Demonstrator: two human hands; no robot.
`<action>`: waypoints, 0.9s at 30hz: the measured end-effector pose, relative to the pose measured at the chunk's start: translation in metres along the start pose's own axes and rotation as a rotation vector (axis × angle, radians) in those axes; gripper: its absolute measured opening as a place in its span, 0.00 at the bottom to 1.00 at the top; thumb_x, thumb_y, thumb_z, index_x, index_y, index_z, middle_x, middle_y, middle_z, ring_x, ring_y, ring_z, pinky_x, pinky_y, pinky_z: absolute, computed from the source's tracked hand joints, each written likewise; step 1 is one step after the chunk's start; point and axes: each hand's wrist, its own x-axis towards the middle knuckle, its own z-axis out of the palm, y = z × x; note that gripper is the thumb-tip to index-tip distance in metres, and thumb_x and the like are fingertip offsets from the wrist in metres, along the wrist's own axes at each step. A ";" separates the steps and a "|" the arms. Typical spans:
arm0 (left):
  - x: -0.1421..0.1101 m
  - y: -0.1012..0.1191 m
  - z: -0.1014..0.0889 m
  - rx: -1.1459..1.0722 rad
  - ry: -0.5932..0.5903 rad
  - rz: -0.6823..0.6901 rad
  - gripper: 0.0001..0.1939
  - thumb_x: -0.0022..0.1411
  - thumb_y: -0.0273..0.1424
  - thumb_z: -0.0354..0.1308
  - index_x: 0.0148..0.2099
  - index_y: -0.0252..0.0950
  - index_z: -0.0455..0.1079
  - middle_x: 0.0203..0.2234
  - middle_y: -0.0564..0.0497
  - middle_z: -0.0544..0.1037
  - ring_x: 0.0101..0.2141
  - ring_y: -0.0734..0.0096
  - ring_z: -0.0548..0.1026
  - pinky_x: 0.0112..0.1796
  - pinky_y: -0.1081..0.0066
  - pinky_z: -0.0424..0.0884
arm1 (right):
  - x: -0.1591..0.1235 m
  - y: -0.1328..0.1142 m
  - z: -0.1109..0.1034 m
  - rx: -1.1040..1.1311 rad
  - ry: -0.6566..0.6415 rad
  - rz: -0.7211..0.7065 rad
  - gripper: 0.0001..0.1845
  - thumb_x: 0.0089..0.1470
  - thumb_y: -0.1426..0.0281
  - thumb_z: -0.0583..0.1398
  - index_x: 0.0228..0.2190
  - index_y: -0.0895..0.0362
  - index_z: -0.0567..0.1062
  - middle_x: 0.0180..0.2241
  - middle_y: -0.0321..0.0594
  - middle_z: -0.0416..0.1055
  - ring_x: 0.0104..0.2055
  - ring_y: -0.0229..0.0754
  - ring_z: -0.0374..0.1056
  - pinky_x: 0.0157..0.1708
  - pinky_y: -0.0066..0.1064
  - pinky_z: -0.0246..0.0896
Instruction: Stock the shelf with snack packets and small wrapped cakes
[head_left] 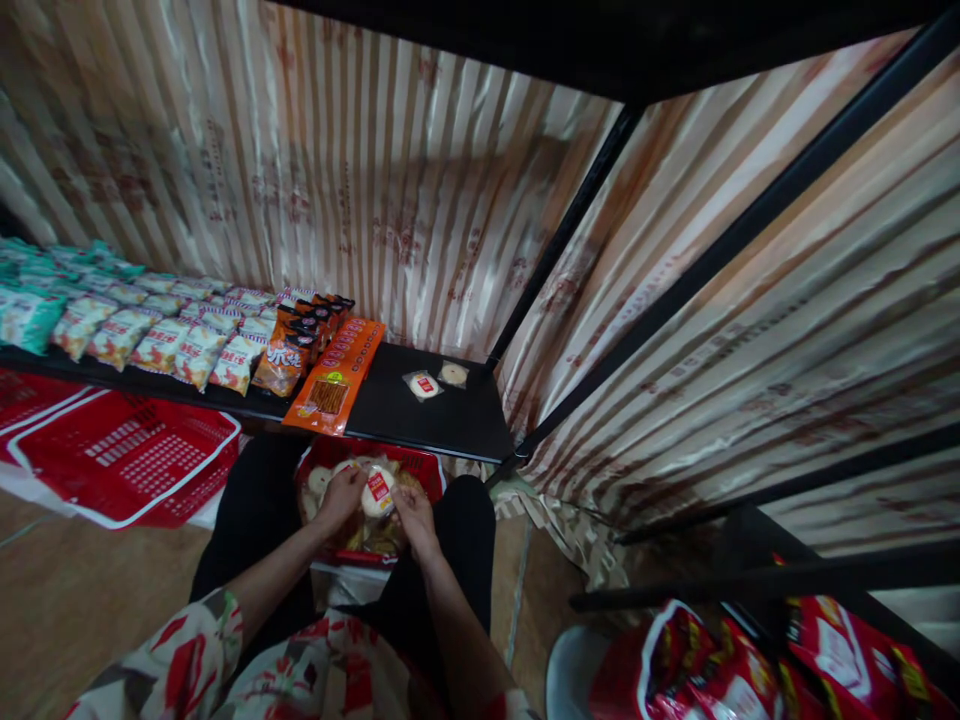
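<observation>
My left hand [339, 497] and my right hand [412, 518] are both down in a red basket [427, 465] between my knees. Between them they grip a round pale snack pack [377, 491] with a red label. Other wrapped snacks lie under it in the basket. Above the basket runs a black shelf [442, 420]. Two more round snack packs [424, 385] lie on its right end, beside a long orange packet [334, 375].
Rows of bagged snacks [157, 340] fill the shelf's left part. An empty red basket [124, 455] lies on the floor at left. Red bags [697, 665] sit at lower right. A striped curtain [420, 190] and black frame posts [559, 235] close in the back and right.
</observation>
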 end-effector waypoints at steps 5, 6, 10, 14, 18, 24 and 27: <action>0.002 0.009 0.007 -0.054 0.005 -0.033 0.13 0.57 0.39 0.49 0.29 0.35 0.66 0.15 0.56 0.68 0.18 0.73 0.68 0.21 0.75 0.63 | 0.007 -0.006 0.002 0.198 0.065 0.118 0.25 0.31 0.51 0.65 0.28 0.55 0.71 0.20 0.34 0.70 0.17 0.35 0.62 0.16 0.25 0.55; 0.004 0.010 0.009 -0.076 -0.004 -0.042 0.13 0.58 0.39 0.48 0.30 0.35 0.66 0.15 0.56 0.68 0.17 0.74 0.67 0.21 0.75 0.63 | 0.009 -0.008 0.002 0.226 0.086 0.103 0.25 0.31 0.52 0.66 0.29 0.55 0.70 0.20 0.34 0.70 0.17 0.35 0.62 0.17 0.26 0.56; 0.011 0.015 0.014 -0.219 -0.053 -0.071 0.12 0.56 0.35 0.47 0.39 0.35 0.65 0.20 0.56 0.70 0.16 0.76 0.66 0.19 0.75 0.63 | 0.026 -0.020 -0.001 0.254 0.102 0.037 0.22 0.33 0.56 0.66 0.29 0.55 0.70 0.24 0.36 0.72 0.23 0.38 0.68 0.25 0.29 0.64; 0.022 0.019 0.014 -0.282 -0.079 -0.064 0.16 0.53 0.33 0.48 0.44 0.35 0.65 0.22 0.56 0.70 0.19 0.74 0.67 0.18 0.76 0.63 | 0.049 -0.038 -0.005 0.160 0.078 -0.010 0.19 0.36 0.57 0.65 0.30 0.55 0.71 0.24 0.36 0.73 0.24 0.40 0.69 0.26 0.30 0.66; 0.033 0.027 0.008 -0.280 -0.109 -0.049 0.16 0.52 0.37 0.50 0.41 0.35 0.68 0.19 0.56 0.70 0.20 0.74 0.68 0.20 0.76 0.63 | 0.073 -0.055 -0.007 0.044 0.032 -0.054 0.16 0.39 0.59 0.63 0.30 0.55 0.73 0.24 0.36 0.73 0.24 0.39 0.68 0.25 0.29 0.65; 0.046 0.043 -0.008 -0.235 -0.141 -0.045 0.16 0.50 0.44 0.52 0.28 0.35 0.68 0.18 0.54 0.71 0.23 0.71 0.70 0.23 0.75 0.62 | 0.102 -0.087 -0.007 -0.200 -0.098 -0.159 0.10 0.42 0.62 0.61 0.27 0.55 0.76 0.24 0.35 0.74 0.26 0.39 0.67 0.26 0.28 0.63; 0.053 0.050 -0.012 -0.288 -0.212 -0.061 0.20 0.47 0.47 0.54 0.33 0.35 0.68 0.18 0.55 0.71 0.21 0.72 0.70 0.21 0.75 0.60 | 0.113 -0.103 -0.006 -0.316 -0.187 -0.202 0.10 0.43 0.63 0.60 0.29 0.54 0.77 0.26 0.34 0.75 0.26 0.37 0.66 0.27 0.26 0.61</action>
